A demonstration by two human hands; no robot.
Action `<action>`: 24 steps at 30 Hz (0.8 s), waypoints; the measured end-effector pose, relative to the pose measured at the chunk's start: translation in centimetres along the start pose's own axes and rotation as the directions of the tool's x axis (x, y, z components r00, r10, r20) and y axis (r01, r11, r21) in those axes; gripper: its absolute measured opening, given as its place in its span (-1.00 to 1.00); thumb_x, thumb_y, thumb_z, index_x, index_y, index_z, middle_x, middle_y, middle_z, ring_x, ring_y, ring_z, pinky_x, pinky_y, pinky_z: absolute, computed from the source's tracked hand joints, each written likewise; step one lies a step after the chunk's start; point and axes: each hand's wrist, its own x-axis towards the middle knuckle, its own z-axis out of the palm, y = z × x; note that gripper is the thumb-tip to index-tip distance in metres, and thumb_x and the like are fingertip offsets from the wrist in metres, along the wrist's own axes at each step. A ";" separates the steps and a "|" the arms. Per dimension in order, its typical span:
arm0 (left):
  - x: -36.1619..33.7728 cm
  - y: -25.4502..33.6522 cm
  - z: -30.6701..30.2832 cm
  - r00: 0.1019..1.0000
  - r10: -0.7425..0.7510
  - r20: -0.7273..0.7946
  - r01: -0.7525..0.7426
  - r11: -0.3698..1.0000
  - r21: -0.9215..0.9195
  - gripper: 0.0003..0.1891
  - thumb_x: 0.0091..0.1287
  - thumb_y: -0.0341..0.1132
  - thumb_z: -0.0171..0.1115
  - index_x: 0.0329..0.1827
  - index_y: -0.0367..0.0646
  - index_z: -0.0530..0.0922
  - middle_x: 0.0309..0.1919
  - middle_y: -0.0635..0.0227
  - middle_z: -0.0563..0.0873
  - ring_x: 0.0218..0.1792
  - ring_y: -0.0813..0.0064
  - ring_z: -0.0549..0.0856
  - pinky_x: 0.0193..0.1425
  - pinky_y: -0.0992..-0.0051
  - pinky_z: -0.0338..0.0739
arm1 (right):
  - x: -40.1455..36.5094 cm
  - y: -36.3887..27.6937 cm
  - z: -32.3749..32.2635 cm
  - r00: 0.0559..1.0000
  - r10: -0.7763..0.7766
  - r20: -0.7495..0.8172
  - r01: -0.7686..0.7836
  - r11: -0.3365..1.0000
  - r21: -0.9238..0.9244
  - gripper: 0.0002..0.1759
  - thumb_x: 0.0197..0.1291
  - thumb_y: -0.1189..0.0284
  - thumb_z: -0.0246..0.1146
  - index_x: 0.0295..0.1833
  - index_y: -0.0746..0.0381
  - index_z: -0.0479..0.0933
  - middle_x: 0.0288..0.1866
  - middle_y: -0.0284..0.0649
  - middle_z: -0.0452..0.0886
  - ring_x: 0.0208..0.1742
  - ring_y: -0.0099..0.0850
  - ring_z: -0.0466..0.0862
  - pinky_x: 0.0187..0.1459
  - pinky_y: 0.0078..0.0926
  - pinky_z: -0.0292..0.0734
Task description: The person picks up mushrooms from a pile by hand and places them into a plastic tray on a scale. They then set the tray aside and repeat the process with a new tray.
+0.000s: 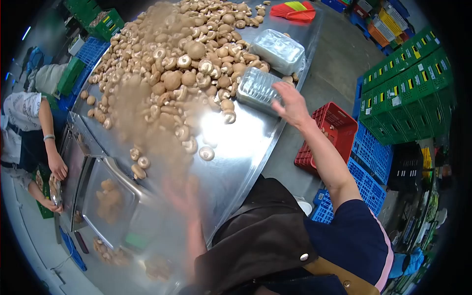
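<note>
My right hand (293, 105) is at the near end of a stack of clear plastic punnets (258, 90), fingers apart and fingertips at its edge. Just beyond it lies a second stack of punnets (279, 50) in clear wrap. My left hand (183, 195) is low over the metal table (238, 142), blurred, so its fingers do not show clearly. Near it a few loose mushrooms (139, 171) rest on the metal. A large heap of brown mushrooms (172, 78) covers the far part of the table.
A co-worker's hands (58, 169) hold a small pack at the left. In front of them is a metal-framed station (110, 211) with mushrooms on it. To the right stand a red crate (339, 129), blue pallets (368, 152) and stacked green crates (405, 88). A red-orange bag (293, 12) lies at the far edge.
</note>
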 end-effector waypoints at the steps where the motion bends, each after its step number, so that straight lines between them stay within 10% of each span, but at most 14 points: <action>1: 0.1 0.1 -0.4 0.997 -0.055 0.062 0.058 0.997 -0.059 -0.37 0.33 -0.49 0.20 0.46 -0.35 0.24 0.42 0.04 0.37 0.38 0.20 0.44 0.49 0.28 0.26 | 0.1 -0.4 -0.6 0.999 0.038 -0.039 -0.038 0.999 0.007 -0.52 0.07 0.45 0.38 0.16 0.22 0.54 0.07 -0.07 0.65 0.11 -0.12 0.63 0.18 -0.21 0.53; 4: 0.8 0.8 -1.0 0.966 -0.138 0.217 0.184 0.960 -0.209 -0.41 0.37 -0.43 0.19 0.46 -0.34 0.25 0.38 0.05 0.43 0.32 0.24 0.51 0.39 0.32 0.39 | 0.7 -2.1 -2.3 0.981 0.137 -0.135 -0.126 0.989 0.082 -0.64 0.22 0.54 0.30 0.14 0.20 0.56 -0.08 -0.15 0.72 -0.10 -0.24 0.73 -0.08 -0.35 0.63; 7: 0.9 1.5 -1.5 0.940 -0.186 0.285 0.267 0.923 -0.278 -0.44 0.42 -0.35 0.16 0.44 -0.36 0.26 0.32 0.05 0.48 0.20 0.26 0.61 0.23 0.36 0.52 | -0.7 -7.8 -2.2 0.956 0.260 0.137 -0.294 0.870 0.396 -0.68 0.27 0.51 0.28 0.14 0.24 0.56 -0.11 -0.14 0.73 -0.24 -0.29 0.74 -0.16 -0.34 0.63; 9: 0.9 2.4 -2.0 0.900 -0.277 0.336 0.371 0.892 -0.260 -0.46 0.45 -0.30 0.14 0.42 -0.37 0.27 0.26 0.06 0.53 0.06 0.28 0.69 0.10 0.39 0.60 | -3.1 -11.2 1.1 0.947 -0.088 0.308 -0.132 0.770 0.625 -0.69 0.34 0.49 0.22 0.17 0.25 0.55 -0.18 -0.15 0.74 -0.39 -0.38 0.74 -0.28 -0.40 0.64; 10: 0.6 2.5 -2.7 0.815 -0.349 0.462 0.525 0.781 -0.337 -0.57 0.47 -0.33 0.08 0.31 -0.38 0.34 0.03 0.05 0.65 -0.35 0.37 0.75 -0.37 0.48 0.63 | -4.1 -13.4 2.0 0.876 -0.130 0.465 -0.238 0.722 0.649 -0.69 0.35 0.49 0.18 0.18 0.24 0.55 -0.22 -0.16 0.74 -0.44 -0.38 0.74 -0.32 -0.41 0.64; 13: -2.5 -2.2 -5.6 0.564 -0.542 0.624 0.780 0.597 -0.187 -0.70 0.47 -0.38 0.05 0.17 -0.36 0.39 -0.18 0.06 0.70 -0.66 0.45 0.65 -0.72 0.56 0.42 | -7.2 -18.0 4.9 0.581 -0.177 0.794 -0.628 0.522 0.577 -0.62 0.36 0.47 0.14 0.26 0.30 0.49 -0.30 -0.13 0.73 -0.47 -0.40 0.74 -0.40 -0.46 0.64; 19: -8.1 -6.7 -10.0 0.326 -0.791 0.517 0.945 0.269 -0.184 -0.80 0.44 -0.45 0.03 0.05 -0.34 0.39 -0.30 0.03 0.72 -0.79 0.52 0.50 -0.83 0.60 0.26 | -12.7 -21.1 6.4 0.043 -0.182 0.982 -0.883 0.452 0.123 -0.35 0.31 0.40 0.20 0.39 0.55 0.20 -0.32 -0.05 0.71 -0.44 -0.37 0.76 -0.44 -0.46 0.69; 24: -5.5 -16.5 -7.5 0.840 -0.308 0.446 0.383 0.920 -0.085 -0.82 0.41 -0.50 0.02 0.02 -0.34 0.39 -0.33 0.09 0.69 -0.78 0.55 0.47 -0.81 0.59 0.26 | -12.2 -20.8 10.3 -0.063 -0.078 0.995 -0.993 0.101 -0.055 -0.25 0.31 0.43 0.15 0.50 0.52 0.04 -0.15 0.09 0.72 -0.40 -0.24 0.77 -0.45 -0.43 0.71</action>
